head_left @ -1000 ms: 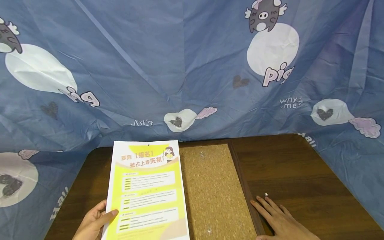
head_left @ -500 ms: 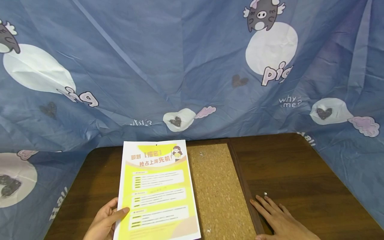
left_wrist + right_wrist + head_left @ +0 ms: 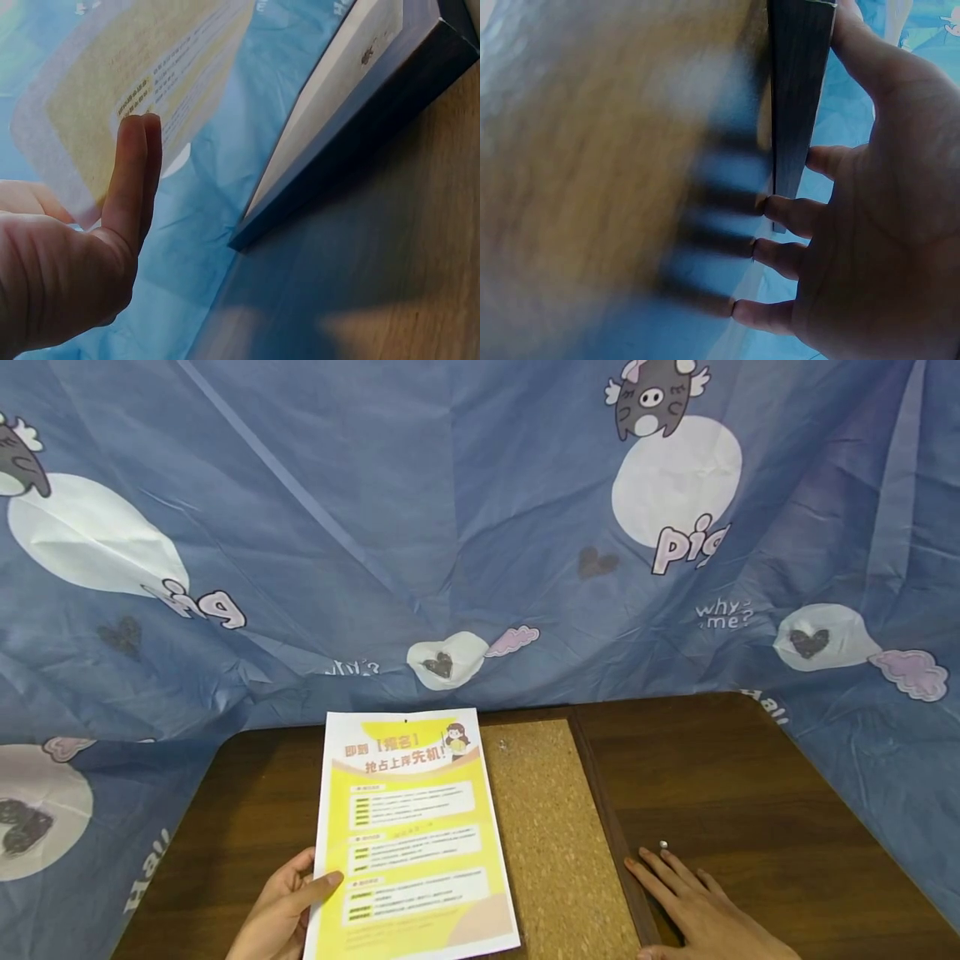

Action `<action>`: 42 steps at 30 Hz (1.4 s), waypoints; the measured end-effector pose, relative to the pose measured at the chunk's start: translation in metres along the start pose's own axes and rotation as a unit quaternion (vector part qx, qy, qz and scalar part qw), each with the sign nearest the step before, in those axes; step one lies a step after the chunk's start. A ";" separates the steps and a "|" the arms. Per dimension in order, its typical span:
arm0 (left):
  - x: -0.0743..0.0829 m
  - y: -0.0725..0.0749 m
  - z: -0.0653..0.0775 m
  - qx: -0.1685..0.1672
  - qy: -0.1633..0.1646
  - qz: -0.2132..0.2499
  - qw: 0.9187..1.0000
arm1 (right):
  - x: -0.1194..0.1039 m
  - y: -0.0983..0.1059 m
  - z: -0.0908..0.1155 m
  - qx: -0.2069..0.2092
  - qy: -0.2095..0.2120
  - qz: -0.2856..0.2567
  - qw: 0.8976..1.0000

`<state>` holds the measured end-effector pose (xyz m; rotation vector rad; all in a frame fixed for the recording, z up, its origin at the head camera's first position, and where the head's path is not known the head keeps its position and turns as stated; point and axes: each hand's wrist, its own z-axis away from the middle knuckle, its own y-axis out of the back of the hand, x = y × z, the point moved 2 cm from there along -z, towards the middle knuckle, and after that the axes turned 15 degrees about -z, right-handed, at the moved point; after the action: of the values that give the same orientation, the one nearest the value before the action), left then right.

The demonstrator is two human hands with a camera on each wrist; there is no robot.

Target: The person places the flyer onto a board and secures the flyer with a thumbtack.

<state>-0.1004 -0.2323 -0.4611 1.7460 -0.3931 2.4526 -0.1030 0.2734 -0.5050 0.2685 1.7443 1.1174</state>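
Observation:
My left hand point(image 3: 281, 906) pinches the lower left edge of a yellow and white printed poster point(image 3: 412, 835), thumb on the front and fingers behind. The sheet is upright over the left part of a framed cork board point(image 3: 570, 827) and hides it there. In the left wrist view the poster point(image 3: 82, 112) shows translucent, apart from the board's thick frame point(image 3: 352, 127). My right hand point(image 3: 705, 910) lies with fingers spread on the table along the board's right frame edge, fingertips touching the tabletop. A clear push pin point(image 3: 503, 745) sticks in the cork near the top.
A small shiny pin point(image 3: 663, 844) lies on the dark wooden table point(image 3: 735, 777) just beyond my right fingertips. Behind the table hangs a blue patterned cloth point(image 3: 360, 485), reaching down to the table's back edge.
My left hand has carried the poster to the right, so it covers more of the cork board, including the lower push pin seen earlier. My right hand has stayed in place.

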 end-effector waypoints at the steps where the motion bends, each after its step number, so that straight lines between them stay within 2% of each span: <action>1: 0.000 -0.002 -0.001 0.000 -0.005 0.002 1.000 | 0.000 0.000 0.000 -0.003 0.001 0.002 1.000; 5: 0.002 -0.008 -0.005 -0.003 -0.024 0.008 1.000 | 0.001 0.000 0.000 -0.011 0.001 0.002 1.000; 9: 0.004 -0.013 -0.008 -0.007 -0.029 0.009 1.000 | 0.001 0.000 0.000 -0.007 0.004 0.007 1.000; 15: 0.005 -0.022 -0.014 -0.006 -0.027 0.019 0.999 | 0.002 -0.001 0.000 0.008 0.013 0.021 1.000; 33: 0.005 -0.052 -0.031 -0.013 -0.022 0.026 0.999 | 0.002 -0.001 0.000 0.012 0.018 0.020 1.000; 42: 0.004 -0.064 -0.036 -0.023 -0.035 0.029 0.999 | 0.002 -0.001 0.000 0.017 0.020 0.023 0.999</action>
<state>-0.1198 -0.1615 -0.4594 1.8311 -0.5086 2.4063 -0.1036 0.2739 -0.5072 0.3107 1.8020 1.1348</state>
